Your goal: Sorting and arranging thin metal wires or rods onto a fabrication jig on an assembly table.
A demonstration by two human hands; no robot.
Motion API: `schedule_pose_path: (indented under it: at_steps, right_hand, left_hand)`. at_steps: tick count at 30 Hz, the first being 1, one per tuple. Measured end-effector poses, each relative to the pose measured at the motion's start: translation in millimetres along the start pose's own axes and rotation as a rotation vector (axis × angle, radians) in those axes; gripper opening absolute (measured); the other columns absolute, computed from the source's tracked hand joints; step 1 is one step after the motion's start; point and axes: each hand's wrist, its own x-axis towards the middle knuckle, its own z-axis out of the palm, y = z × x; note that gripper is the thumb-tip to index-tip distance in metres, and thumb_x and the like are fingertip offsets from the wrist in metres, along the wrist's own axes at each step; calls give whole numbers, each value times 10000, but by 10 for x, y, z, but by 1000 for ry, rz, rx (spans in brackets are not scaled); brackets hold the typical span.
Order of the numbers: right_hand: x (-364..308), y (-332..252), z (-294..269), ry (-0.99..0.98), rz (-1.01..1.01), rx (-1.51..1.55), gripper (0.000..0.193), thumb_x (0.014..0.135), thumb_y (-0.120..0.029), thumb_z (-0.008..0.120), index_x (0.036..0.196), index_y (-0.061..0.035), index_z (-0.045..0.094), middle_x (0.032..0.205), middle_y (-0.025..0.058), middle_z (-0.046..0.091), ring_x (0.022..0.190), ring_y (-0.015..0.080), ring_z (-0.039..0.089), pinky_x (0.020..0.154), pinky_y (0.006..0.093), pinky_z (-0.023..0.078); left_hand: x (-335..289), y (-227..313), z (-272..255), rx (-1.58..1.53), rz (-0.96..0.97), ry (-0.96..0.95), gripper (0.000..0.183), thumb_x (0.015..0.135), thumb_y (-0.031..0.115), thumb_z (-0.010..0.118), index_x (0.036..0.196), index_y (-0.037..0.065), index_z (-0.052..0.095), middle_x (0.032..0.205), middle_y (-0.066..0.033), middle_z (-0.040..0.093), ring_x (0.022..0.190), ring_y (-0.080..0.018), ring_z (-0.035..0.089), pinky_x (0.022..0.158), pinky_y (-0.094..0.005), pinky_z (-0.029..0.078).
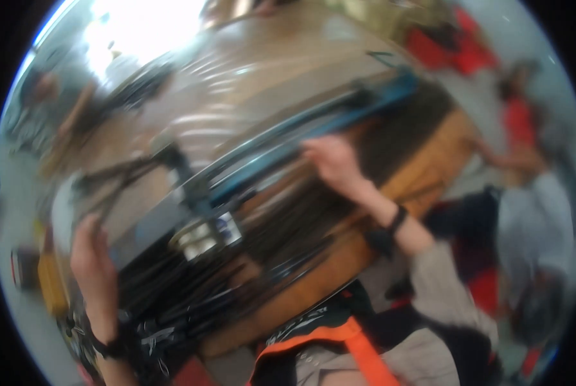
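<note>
Motion blurs the whole view. A long blue tool with parallel metal rails (256, 170), resembling a manual tile cutter, lies slantwise across the table. A dark carriage (191, 183) with thin arms sits at its left part, beside a grey flat plate (150, 228). My right hand (336, 164) is over the rails near their middle, its fingers curled together; whatever they hold, if anything, is hidden. At the left, my left hand (94, 264) is raised by the outer end of the plate and the thin arms. Its fingers are smeared, and contact cannot be made out.
A wooden table edge (301, 280) runs in front of me, with dark long pieces (179, 283) behind it. Shiny clear sheeting (204, 96) covers the far side. One person (526, 193) is at the right, another (50, 109) at the far left. A yellow object (53, 283) stands left.
</note>
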Motion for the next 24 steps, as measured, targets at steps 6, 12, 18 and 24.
schedule_pose_path:
  at_steps: [6,12,18,24]
  right_hand:
    - [775,-872,784,-352,210,541,130,924,-180,662,992,-72,690,832,93,715,725,189,685,660,313,538]
    - [1326,-1424,1407,-314,-50,734,158,917,-226,678,926,-69,700,785,62,717,679,140,672,627,294,537]
    - [1350,-1473,1592,-570,-82,644,137,911,-209,675,896,-74,693,788,79,711,734,167,688,678,323,539]
    - [1366,-1664,1673,-629,-312,192,92,880,-154,657,812,-92,652,725,66,673,717,229,676,772,374,503]
  left_hand:
    - [-219,-171,-433,21,-283,-21,215,955,53,580,1155,-14,623,989,-230,664,891,-341,654,805,-390,503]
    - [-719,-260,-628,-17,-376,32,223,950,51,588,1158,-18,632,967,-224,674,860,-331,664,789,-364,506]
    - [-1055,-426,-563,-23,-413,9,219,950,46,585,1154,-20,630,963,-223,673,842,-325,663,760,-351,508]
    - [-846,-417,-372,-104,-415,17,212,948,57,590,1146,-2,634,923,-206,666,800,-330,649,731,-355,504]
